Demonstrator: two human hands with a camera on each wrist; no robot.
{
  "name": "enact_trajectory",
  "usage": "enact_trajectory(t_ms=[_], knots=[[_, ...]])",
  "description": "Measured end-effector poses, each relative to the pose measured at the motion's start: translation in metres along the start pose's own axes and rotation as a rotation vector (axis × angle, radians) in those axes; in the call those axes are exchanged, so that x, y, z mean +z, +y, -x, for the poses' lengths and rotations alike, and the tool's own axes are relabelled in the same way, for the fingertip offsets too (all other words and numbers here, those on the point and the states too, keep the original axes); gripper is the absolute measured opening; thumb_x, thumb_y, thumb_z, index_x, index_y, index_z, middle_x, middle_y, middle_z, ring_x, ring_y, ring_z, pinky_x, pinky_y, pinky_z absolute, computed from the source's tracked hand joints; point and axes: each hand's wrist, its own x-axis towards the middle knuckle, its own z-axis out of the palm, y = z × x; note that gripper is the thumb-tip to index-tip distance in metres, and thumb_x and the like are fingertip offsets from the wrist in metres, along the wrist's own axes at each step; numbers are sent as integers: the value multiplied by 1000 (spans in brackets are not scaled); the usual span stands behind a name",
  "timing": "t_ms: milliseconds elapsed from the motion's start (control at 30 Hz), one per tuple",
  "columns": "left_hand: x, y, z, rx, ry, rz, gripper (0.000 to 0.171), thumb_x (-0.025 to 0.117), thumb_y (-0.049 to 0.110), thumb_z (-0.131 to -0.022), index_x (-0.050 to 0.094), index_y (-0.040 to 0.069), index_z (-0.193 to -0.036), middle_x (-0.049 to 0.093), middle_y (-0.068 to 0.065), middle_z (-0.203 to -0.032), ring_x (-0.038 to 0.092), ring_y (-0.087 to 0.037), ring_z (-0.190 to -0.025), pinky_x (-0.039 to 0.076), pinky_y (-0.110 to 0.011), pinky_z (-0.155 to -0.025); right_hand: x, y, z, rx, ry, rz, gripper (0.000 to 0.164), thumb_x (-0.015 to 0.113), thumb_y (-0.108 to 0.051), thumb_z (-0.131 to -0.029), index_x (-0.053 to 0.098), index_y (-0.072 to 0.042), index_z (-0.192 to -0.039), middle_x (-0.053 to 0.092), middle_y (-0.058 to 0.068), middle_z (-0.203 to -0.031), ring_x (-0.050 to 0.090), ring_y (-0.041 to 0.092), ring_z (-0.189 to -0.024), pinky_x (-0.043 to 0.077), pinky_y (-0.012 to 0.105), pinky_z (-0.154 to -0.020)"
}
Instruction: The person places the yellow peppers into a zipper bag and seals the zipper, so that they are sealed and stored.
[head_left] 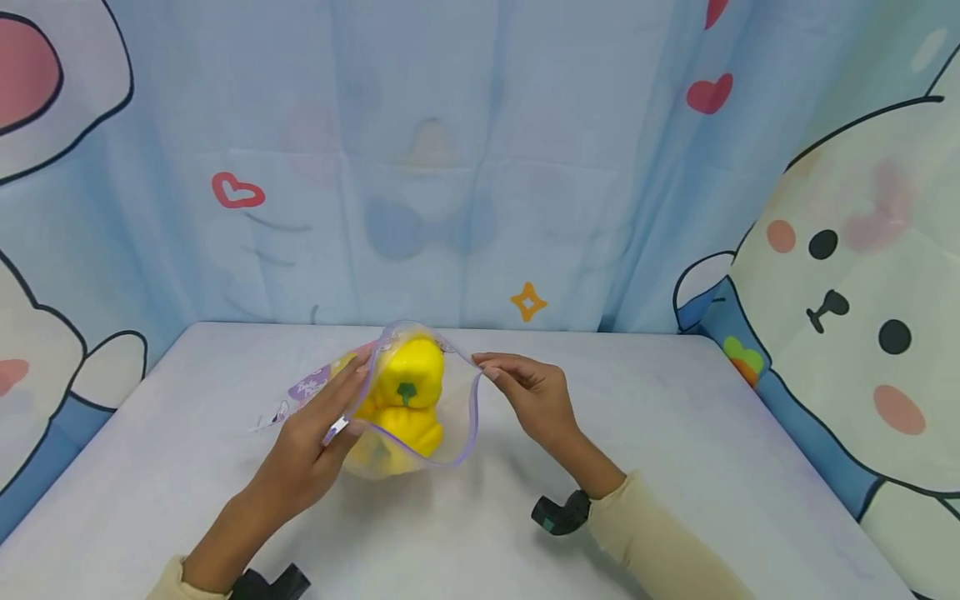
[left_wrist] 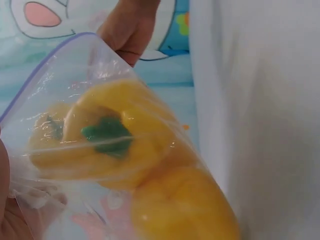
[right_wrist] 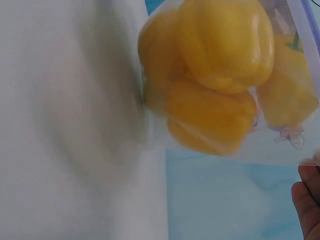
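A clear zip bag [head_left: 475, 412] with a purple rim stands tilted over the white table, its mouth spread wide. Several yellow bell peppers [head_left: 420, 367] with green stems lie inside it, also visible through the plastic in the left wrist view, peppers [left_wrist: 180, 210], and the right wrist view, peppers [right_wrist: 225, 45]. My left hand [head_left: 307, 442] holds the bag's left side, long fingers behind and thumb in front, beside a small white slider [head_left: 335, 430]. On the opposite side, my right hand [head_left: 536, 400] pinches the rim between thumb and forefinger.
The white table [head_left: 720, 433] stretches to both sides and ends at a light blue cartoon curtain [head_left: 525, 208] behind. Dark wrist mounts [head_left: 562, 512] sit under the cuffs. Printed pictures show on the bag's left face [head_left: 311, 383].
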Motion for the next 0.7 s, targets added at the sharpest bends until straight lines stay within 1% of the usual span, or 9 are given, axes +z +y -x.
enact_trajectory(t_ms=[67,133,300,400,533,633,700], knots=[[1,0,-7,5,34,44,58,43,32,-103,40,-10,-142,39,-24,-148,37,-31,-138,32,-33,-110,-5,-3,-5,-29,4,7,19,60,6,-91,71,4,-107,70,14,-111,65,21,-108,52,34,-90],[1,1,-13,-3,64,93,57,43,32,-103,41,-11,-141,41,-24,-147,38,-30,-137,33,-33,-110,-10,-9,-10,-52,2,4,19,61,2,-92,71,4,-107,70,14,-109,66,23,-106,53,36,-89],[3,5,-27,-105,96,175,54,43,31,-103,42,-4,-143,44,-16,-147,40,-27,-135,34,-33,-109,-24,-25,-19,-72,12,-47,18,62,-3,-92,70,8,-103,72,16,-100,69,25,-96,56,41,-83],[4,8,-33,-152,108,223,51,44,29,-103,43,-1,-144,46,-12,-146,41,-26,-135,34,-33,-108,-31,-32,-22,-95,28,-63,16,61,1,-91,69,11,-100,73,14,-94,71,25,-91,57,41,-80],[5,12,-38,-176,127,289,45,45,19,-103,45,-1,-143,47,-13,-144,41,-26,-135,34,-32,-109,-39,-40,-23,-123,35,-63,14,58,11,-89,68,12,-99,73,13,-91,71,23,-87,57,39,-78],[5,15,-42,-198,140,310,42,45,11,-103,46,1,-143,47,-11,-145,41,-25,-135,33,-30,-109,-45,-47,-24,-138,27,-58,16,56,16,-88,68,13,-99,73,13,-90,71,22,-86,57,38,-77],[4,16,-44,-212,142,335,41,45,5,-102,46,1,-143,47,-11,-145,41,-26,-135,36,-31,-107,-49,-52,-25,-143,19,-56,17,55,17,-88,67,14,-99,73,13,-89,72,23,-85,57,38,-77]])
